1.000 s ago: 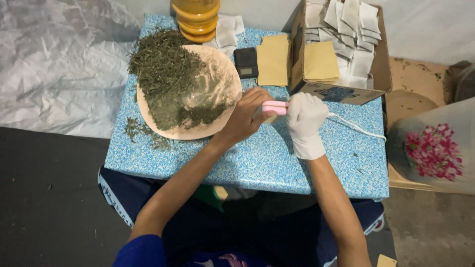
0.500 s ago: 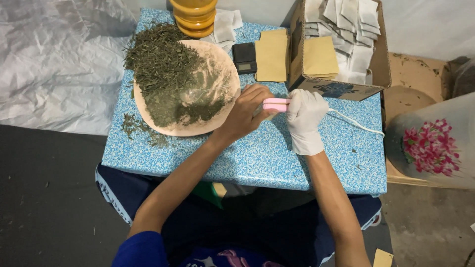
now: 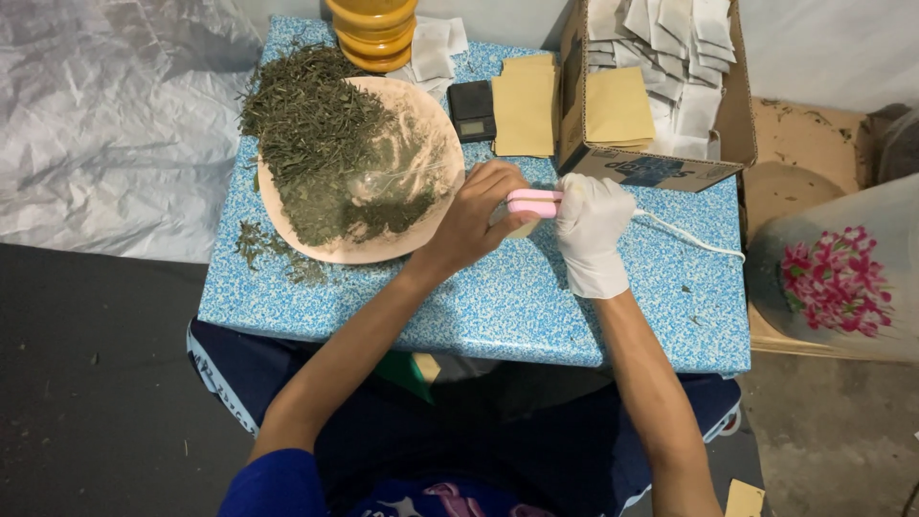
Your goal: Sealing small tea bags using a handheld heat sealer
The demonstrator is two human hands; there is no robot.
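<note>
Both hands [image 3: 479, 215] on pink sealer [image 3: 533, 202]

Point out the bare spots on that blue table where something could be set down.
Bare room: the blue table near edge, in front of the left hand and gloved right hand, and the right strip below the white cord. Crowded: the far side, with the herb plate, brown pouches and cardboard box.

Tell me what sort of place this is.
Probably a small home packing spot, not a factory. A low blue speckled table holds a plate of dried green leaves, and a cardboard box holds small paper sachets. The left hand and gloved right hand grip a pink corded tool.
</note>
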